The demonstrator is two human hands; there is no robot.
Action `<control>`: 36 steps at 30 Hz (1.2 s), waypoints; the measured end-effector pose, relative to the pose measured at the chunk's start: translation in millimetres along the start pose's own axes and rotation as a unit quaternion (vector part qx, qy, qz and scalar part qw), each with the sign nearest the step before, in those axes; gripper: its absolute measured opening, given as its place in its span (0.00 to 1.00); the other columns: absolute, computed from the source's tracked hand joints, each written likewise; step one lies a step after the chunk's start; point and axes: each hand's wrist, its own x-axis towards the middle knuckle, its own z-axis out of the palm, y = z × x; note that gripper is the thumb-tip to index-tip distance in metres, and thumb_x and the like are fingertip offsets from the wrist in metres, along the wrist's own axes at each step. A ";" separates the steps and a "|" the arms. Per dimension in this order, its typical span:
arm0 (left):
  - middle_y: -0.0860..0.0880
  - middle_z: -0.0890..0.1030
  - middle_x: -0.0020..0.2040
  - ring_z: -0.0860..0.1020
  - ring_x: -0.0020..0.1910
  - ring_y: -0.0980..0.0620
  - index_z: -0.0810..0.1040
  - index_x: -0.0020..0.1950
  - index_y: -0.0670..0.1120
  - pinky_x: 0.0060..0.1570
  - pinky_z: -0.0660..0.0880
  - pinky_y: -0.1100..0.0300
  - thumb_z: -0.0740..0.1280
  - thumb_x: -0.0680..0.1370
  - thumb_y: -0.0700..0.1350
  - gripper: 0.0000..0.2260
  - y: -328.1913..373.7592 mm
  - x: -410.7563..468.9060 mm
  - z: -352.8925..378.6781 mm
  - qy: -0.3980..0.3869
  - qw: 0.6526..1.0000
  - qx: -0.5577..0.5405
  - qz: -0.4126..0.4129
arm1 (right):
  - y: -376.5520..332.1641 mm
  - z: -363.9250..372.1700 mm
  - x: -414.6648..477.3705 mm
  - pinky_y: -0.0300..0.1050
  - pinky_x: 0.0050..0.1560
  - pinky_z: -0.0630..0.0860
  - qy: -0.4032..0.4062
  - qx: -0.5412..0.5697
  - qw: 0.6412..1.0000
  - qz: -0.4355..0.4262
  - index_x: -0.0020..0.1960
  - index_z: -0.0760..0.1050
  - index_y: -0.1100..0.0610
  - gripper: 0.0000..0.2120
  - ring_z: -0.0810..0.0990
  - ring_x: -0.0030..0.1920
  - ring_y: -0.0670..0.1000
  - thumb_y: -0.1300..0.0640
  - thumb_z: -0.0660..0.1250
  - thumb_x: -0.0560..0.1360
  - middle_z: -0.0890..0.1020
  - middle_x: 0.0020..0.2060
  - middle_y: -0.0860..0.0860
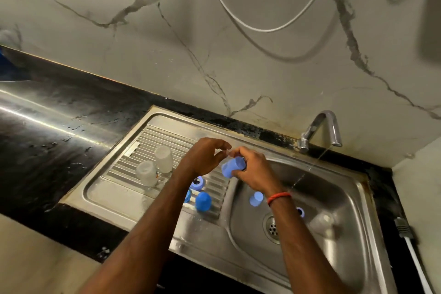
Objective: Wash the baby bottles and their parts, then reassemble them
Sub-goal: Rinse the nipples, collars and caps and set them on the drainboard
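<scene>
My right hand (253,169) grips a blue bottle cap (232,166) above the edge between drainboard and basin. My left hand (205,156) is beside it, thumb and fingers pinching something small and clear at the cap's top; what it is I cannot tell. Two clear bottle bodies (155,166) stand upside down on the drainboard (114,188). A blue ring (198,183) and a blue cap (203,201) lie below my left wrist. In the basin (338,188) lie another blue cap (256,198), a blue ring (300,212) and a clear bottle (322,222).
The tap (319,130) at the back runs a thin stream into the basin, whose drain (272,227) is beneath my right forearm. A black wet counter (59,126) extends left. A white cable (415,260) hangs at the right edge, and the marble wall is behind.
</scene>
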 end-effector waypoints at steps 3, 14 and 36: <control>0.47 0.84 0.61 0.81 0.57 0.52 0.82 0.64 0.46 0.55 0.71 0.64 0.68 0.81 0.47 0.13 -16.3 -7.3 -10.9 0.006 1.000 0.008 -0.020 | 2.1 23.0 10.7 0.33 0.47 0.70 -0.020 -0.032 0.999 0.009 0.57 0.77 0.51 0.20 0.77 0.54 0.48 0.62 0.76 0.68 0.79 0.54 0.49; 0.47 0.83 0.61 0.80 0.58 0.51 0.81 0.64 0.45 0.60 0.76 0.56 0.69 0.81 0.48 0.14 -62.4 -19.3 -24.6 -0.010 1.000 0.003 -0.019 | 18.2 90.4 26.6 0.41 0.57 0.73 -0.064 -0.053 0.995 0.049 0.65 0.75 0.50 0.27 0.75 0.64 0.51 0.69 0.72 0.70 0.77 0.64 0.52; 0.46 0.82 0.63 0.79 0.60 0.50 0.81 0.65 0.45 0.60 0.73 0.60 0.68 0.81 0.47 0.14 -59.0 4.0 -7.9 -0.054 0.998 0.006 0.027 | 34.9 95.0 20.3 0.53 0.66 0.74 -0.071 -0.045 0.992 0.089 0.75 0.63 0.46 0.38 0.74 0.67 0.54 0.62 0.75 0.71 0.74 0.68 0.53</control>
